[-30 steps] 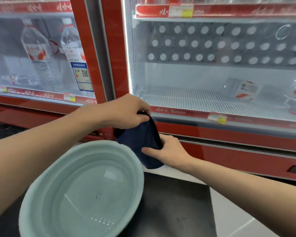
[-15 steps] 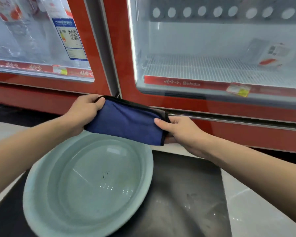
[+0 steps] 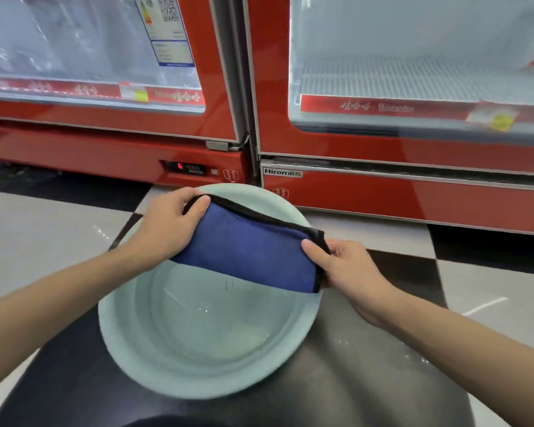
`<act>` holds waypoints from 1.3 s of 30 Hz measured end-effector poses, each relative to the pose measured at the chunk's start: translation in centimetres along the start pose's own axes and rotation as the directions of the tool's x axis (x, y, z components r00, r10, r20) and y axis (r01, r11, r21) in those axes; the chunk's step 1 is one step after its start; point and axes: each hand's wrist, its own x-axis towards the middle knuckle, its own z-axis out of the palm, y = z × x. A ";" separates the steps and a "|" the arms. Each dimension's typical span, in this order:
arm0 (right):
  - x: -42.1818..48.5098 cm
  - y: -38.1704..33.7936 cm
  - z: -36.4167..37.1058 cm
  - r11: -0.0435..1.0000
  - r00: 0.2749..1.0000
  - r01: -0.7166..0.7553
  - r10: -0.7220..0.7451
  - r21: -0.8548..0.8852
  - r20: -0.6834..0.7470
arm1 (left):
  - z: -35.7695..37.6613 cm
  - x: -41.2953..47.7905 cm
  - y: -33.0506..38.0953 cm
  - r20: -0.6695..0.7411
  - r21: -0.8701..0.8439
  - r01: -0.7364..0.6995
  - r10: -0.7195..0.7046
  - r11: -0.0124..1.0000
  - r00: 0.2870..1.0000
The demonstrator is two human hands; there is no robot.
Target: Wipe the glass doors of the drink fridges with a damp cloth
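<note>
The blue cloth [image 3: 250, 257] hangs stretched over the basin [image 3: 204, 343], its long axis running left to right. The left hand [image 3: 167, 229] pinches one end and the right hand [image 3: 349, 269] the other, each grip closed on fabric. The glass doors [image 3: 413, 57] stand ahead and above, about equally near either hand.

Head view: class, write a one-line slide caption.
Both hands, left hand and right hand, hold a blue cloth over a basin before red fridges.

Cloth [image 3: 247, 251]: above basin [image 3: 142, 359], between both hands.
Basin: on floor [image 3: 43, 229], before fridges [image 3: 413, 192].
</note>
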 end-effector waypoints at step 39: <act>-10.2 5.7 9.3 -0.092 0.577 0.654 -0.580 -0.751 0.574 | -0.3 -18.3 -11.6 0.075 0.353 -0.427 0.430 0.832 0.900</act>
